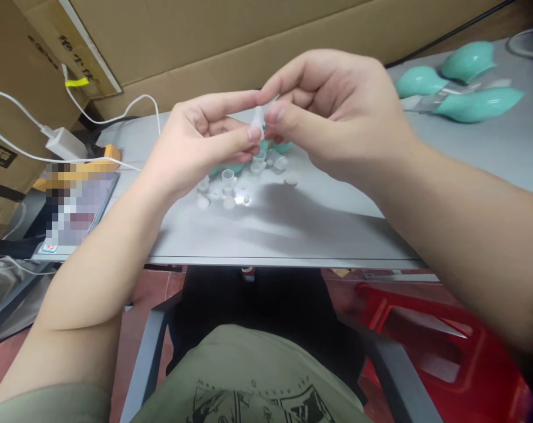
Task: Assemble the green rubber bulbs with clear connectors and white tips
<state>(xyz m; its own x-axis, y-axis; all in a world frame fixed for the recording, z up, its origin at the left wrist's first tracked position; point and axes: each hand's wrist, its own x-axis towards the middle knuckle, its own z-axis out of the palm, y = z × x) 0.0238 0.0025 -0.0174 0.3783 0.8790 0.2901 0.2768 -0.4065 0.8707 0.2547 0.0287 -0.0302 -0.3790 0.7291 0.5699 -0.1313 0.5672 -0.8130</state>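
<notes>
Above the desk, a small white translucent plastic piece, like a narrow nozzle (258, 119), stands upright between my hands. My left hand (200, 132) pinches it between thumb and fingers from the left. From the right, the thumb and forefinger of my right hand (337, 111) close on its upper part. The fingers hide much of it. Below lie several small clear plastic parts, among them a cup-shaped one (228, 178), a second cup (258, 162) and a flat white disc (291, 180). Teal pieces (282, 147) show partly behind my fingers.
Several teal bulbs (480, 104) with clear nozzles lie at the right on the grey desk (337, 235). At the left are a phone-like device (84, 202), a white charger (66, 144) and cables. Cardboard (231, 41) stands along the back. A red stool (478, 352) is below right.
</notes>
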